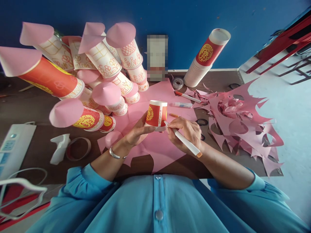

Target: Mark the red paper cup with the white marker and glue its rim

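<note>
A red and white paper cup with yellow emblems is upside down or upright, I cannot tell which, near the middle of the view. My left hand is closed around its lower left side. In my right hand is a white marker with an orange end, its tip at the lower right side of the cup. Beneath both hands lie sheets of pink paper. An orange cap rests on the paper just behind my right hand.
Stacked cups with pink paper cones crowd the back left. Behind on the right stand a tall cup stack and a tape roll. Pink scraps cover the right side. Scissors, a glue stick and another marker lie nearby.
</note>
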`<state>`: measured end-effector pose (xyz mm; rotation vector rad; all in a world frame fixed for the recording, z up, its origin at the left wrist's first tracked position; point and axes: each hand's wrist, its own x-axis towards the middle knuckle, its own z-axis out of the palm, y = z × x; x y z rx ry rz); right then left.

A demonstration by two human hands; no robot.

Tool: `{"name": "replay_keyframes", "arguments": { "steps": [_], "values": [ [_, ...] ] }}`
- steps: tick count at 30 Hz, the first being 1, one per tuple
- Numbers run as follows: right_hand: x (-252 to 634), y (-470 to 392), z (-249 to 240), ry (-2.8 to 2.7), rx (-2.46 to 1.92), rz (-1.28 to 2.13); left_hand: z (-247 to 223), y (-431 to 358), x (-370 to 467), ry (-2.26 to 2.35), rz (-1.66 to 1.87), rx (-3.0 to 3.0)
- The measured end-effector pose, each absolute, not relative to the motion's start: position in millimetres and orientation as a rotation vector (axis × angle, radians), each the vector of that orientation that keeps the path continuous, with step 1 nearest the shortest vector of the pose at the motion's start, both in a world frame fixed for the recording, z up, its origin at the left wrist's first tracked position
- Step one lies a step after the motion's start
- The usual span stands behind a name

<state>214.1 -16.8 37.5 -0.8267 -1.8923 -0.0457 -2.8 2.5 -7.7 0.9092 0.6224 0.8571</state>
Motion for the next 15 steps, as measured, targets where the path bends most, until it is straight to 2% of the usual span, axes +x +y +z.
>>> {"name": "replay_keyframes", "arguments": {
  "steps": [15],
  "values": [
    [215.1,-20.7,41.4,-1.845,-0.691,0.023,0.8,2.3,-0.6,0.642,0.843,0.907]
  ]
}}
